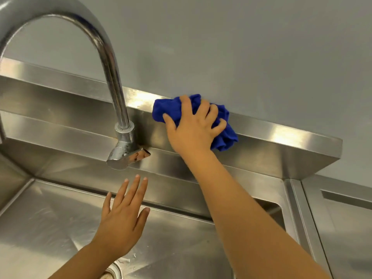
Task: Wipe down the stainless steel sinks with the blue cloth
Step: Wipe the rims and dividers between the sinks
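1. Though plain and unmarked, biggest of all: pale grey wall (261, 47), filling the upper frame from 10 to 2 o'clock.
2. Brushed stainless steel sink basin (40, 228), spread from 8 to 5 o'clock; streaked with watery marks on the floor.
3. Raised stainless steel backsplash ledge (281, 135), running from 9 to 3 o'clock between wall and basin; bright glints on the flat top.
4. Curved chrome gooseneck faucet (112, 77), arching up at 10 o'clock from a base on the ledge's front face, with a chrome lever handle (128, 158) just below.
5. Second stainless steel unit with a recessed top (342, 218), at 4 o'clock, just beside the basin across a narrow seam.
6. Right hand (193, 129), just off centre toward 1 o'clock; fingers spread and bent over the cloth, gripping it and pressing it to the ledge.
7. Left hand (122, 216), at 7 o'clock over the basin, below the lever; fingers straight and slightly apart, holding nothing. Contact with the steel: cannot tell.
8. Crumpled bright blue cloth (169, 111), bunched under the right hand, draped over the ledge's top edge and front face, right of the faucet.
9. Round metal drain (112, 272), at 6 o'clock, cut off by the bottom edge; white flecks beside it.
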The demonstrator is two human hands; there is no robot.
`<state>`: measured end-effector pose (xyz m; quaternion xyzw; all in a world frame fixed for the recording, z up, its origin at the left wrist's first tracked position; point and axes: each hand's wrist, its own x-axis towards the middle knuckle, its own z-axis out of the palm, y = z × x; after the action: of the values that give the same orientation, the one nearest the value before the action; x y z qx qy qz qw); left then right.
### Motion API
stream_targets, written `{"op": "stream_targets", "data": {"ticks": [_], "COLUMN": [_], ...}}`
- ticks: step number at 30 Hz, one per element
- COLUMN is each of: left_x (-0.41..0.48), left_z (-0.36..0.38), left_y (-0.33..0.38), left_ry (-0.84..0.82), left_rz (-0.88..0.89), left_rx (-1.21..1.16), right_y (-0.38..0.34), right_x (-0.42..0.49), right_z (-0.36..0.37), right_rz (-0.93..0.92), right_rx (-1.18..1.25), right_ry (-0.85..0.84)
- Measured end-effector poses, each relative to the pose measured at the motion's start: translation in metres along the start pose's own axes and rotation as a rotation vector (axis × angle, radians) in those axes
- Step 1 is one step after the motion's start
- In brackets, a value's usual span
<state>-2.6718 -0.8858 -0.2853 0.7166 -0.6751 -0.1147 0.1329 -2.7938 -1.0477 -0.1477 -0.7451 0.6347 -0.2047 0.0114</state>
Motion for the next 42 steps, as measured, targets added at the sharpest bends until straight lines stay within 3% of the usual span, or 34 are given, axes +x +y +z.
{"op": "stream_targets", "data": {"ticks": [5, 11, 16, 18, 20, 23, 28, 31, 34, 37, 42], "left_x": [0.009, 0.013, 0.015, 0.018, 0.021, 0.029, 0.037, 0.032, 0.025, 0.024, 0.028], "left_z": [-0.002, 0.007, 0.008, 0.01, 0.012, 0.016, 0.022, 0.03, 0.036, 0.034, 0.026], "left_y": [0.012, 0.036, 0.044, 0.051, 0.057, 0.064, 0.058, 0.048, 0.04, 0.031, 0.012], "left_ry": [-0.028, -0.042, -0.027, -0.039, -0.039, -0.036, -0.033, -0.035, -0.038, -0.04, -0.004], "left_rz": [0.031, 0.086, 0.099, 0.113, 0.129, 0.162, 0.164, 0.124, 0.101, 0.092, 0.077], "left_rx": [0.005, -0.037, -0.085, -0.076, -0.061, -0.033, 0.016, 0.004, -0.013, -0.002, 0.003], "right_y": [0.077, 0.208, 0.204, 0.188, 0.189, 0.225, 0.29, 0.292, 0.262, 0.201, 0.093], "right_x": [-0.007, -0.028, -0.02, -0.023, -0.031, -0.034, -0.045, -0.051, -0.048, -0.031, 0.001], "right_z": [-0.018, -0.062, -0.056, -0.043, -0.033, -0.038, -0.041, -0.028, -0.014, 0.004, 0.037], "right_rz": [-0.072, 0.371, 0.587, 0.443, 0.163, -0.12, -0.201, -0.22, -0.245, -0.464, -0.809], "right_rx": [0.003, 0.043, 0.134, 0.1, 0.06, -0.048, -0.217, -0.301, -0.264, -0.229, -0.169], "right_ry": [0.083, 0.189, 0.283, 0.286, 0.25, 0.221, 0.364, 0.395, 0.448, 0.474, 0.355]}}
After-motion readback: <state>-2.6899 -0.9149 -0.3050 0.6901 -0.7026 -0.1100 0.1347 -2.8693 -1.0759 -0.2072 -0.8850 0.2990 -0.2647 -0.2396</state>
